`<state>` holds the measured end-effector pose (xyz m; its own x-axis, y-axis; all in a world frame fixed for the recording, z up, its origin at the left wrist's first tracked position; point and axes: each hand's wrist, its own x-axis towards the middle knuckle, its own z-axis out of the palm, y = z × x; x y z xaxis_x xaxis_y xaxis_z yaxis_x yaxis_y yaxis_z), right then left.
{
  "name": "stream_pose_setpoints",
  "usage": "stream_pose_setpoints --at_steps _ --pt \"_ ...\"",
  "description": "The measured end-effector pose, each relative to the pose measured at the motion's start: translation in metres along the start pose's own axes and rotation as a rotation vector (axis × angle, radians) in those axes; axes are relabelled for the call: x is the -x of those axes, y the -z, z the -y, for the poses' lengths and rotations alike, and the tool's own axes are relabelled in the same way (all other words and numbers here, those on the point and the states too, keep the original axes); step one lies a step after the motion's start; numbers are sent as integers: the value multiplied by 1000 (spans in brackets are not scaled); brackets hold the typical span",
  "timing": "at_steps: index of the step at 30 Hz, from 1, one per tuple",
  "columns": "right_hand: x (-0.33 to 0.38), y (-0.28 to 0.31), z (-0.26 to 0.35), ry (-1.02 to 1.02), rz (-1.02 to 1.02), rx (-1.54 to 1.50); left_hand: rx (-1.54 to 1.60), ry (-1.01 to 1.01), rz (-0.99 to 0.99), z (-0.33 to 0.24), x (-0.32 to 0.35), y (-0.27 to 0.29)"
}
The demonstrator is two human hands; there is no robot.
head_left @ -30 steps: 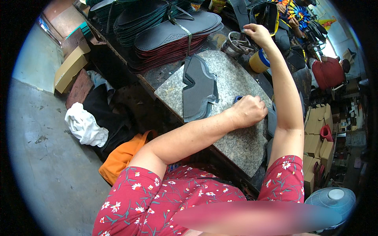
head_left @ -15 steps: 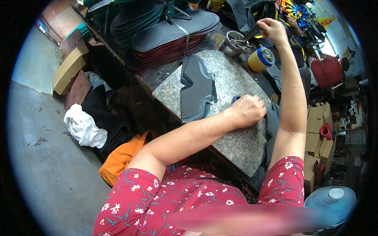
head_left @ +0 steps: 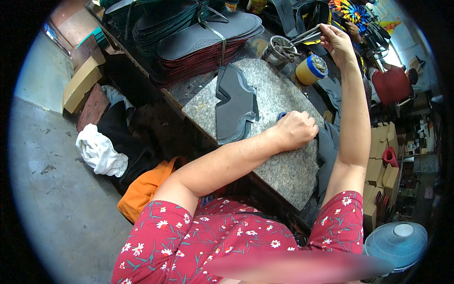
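My left hand [head_left: 297, 131] is closed in a fist on a speckled grey stone slab [head_left: 279, 173]. A bit of something blue [head_left: 282, 115] shows beside its wrist; what the fingers hold is hidden. At the upper right my right hand [head_left: 337, 46] is raised, pinching slender metal tools [head_left: 307, 35] that slant down toward a metal can [head_left: 278, 52] of similar tools. A stack of dark grey cut shoe pieces [head_left: 235, 106] lies on the slab, left of my left hand. Near the can stands a yellowish jar [head_left: 309, 71] with a blue rim.
Tied stacks of dark sole-shaped sheets [head_left: 203, 38] fill the far left of the bench. More grey cut pieces [head_left: 328, 146] lie along the slab's right edge. An orange cloth [head_left: 146, 189] and a white cloth [head_left: 101, 151] sit at lower left. A blue fan [head_left: 397, 246] stands at lower right.
My right hand has turned and opened slightly into a pinch, and the slender tools now show clearly between it and the can. My left hand stays closed on the slab.
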<state>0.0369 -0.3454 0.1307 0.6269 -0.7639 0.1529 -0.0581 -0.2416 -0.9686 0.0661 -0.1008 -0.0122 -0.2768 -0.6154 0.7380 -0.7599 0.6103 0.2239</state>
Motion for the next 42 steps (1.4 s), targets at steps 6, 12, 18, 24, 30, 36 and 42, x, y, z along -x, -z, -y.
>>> stream_pose_setpoints --at_steps 6,12,18,24,30,36,42 --pt "-15 -9 -18 -134 -111 74 5 6 -2 0 0 1" --pt "-32 -29 -49 -216 -334 167 47 14 -44 2 -1 -1" --pt "-37 -30 -60 -223 -336 156 51 28 -43 2 1 -2" --pt "-35 -32 -62 -179 -313 98 47 25 -34 3 -1 -1" --pt "-16 -45 -48 -49 -59 120 1 -4 -22 6 0 0" --pt "13 -55 -19 -19 170 322 -19 -24 -40 9 2 -3" --pt "26 -56 -35 288 417 676 -30 -46 -33 12 3 -5"
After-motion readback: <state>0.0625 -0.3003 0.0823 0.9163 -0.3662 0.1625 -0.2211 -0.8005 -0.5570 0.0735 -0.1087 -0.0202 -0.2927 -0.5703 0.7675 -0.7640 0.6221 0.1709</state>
